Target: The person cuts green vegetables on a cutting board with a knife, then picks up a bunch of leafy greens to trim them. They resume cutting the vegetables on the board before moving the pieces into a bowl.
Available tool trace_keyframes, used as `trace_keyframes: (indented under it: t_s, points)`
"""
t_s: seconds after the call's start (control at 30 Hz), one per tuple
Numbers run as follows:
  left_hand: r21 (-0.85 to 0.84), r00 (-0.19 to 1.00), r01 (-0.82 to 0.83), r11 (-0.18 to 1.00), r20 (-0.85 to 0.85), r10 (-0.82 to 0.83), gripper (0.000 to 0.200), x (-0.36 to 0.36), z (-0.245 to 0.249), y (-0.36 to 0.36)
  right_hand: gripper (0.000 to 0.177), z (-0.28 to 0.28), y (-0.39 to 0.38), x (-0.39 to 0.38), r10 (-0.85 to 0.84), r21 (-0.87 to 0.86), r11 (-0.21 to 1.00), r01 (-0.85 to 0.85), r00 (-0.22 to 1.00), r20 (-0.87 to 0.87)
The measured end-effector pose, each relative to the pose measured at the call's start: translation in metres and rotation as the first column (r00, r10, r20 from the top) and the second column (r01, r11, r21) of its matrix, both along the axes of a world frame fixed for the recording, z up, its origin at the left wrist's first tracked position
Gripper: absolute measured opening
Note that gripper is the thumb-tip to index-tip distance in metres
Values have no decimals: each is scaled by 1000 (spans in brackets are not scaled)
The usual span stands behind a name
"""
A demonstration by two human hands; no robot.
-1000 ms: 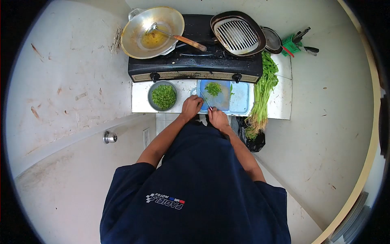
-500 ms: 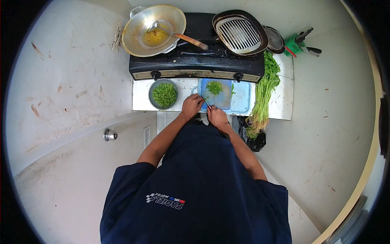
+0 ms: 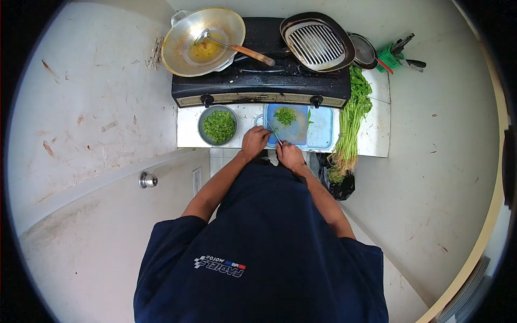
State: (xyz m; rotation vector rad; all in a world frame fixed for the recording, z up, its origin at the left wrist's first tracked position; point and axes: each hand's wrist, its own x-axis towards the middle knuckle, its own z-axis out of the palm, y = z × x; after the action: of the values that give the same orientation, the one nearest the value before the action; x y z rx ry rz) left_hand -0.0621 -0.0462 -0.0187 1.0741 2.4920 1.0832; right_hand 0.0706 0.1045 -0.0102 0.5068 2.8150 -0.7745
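Observation:
My right hand (image 3: 291, 156) is closed around the handle of a knife (image 3: 273, 131), its thin blade slanting up and left over the blue cutting board (image 3: 295, 136). Close by on the left, my left hand (image 3: 255, 141) has its fingers bent together at the board's left edge, near the blade; anything inside them is too small to make out. A small heap of chopped greens (image 3: 285, 115) lies at the top of the board. A loose leaf (image 3: 309, 117) rests to the right of it. Under the board is a light blue tray (image 3: 325, 128).
A grey bowl of chopped greens (image 3: 219, 127) stands left of the board. Behind is a black stove (image 3: 258, 86) with a wok (image 3: 177, 51), a ladle (image 3: 250, 53) and a grill pan (image 3: 318, 46). Long-stemmed greens (image 3: 350, 124) hang over the counter edge above a black bag (image 3: 344, 188).
The view has shifted very slightly. The knife blade and both hands have moved only a little; the greens on the board look the same.

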Motion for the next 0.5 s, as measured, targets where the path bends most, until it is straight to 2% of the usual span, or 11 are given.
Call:
trace_keyframes:
  t_s: [0.37, 0.5]
  points:
    - [0, 1000, 30, 1000, -4, -30, 11, -2, 5, 0, 44, 7, 0, 3, 45, 24, 999, -46, 999, 29]
    - [22, 1000, 24, 999, 11, -25, 11, -2, 4, -1, 43, 4, -1, -3, 43, 25, 999, -42, 997, -61]
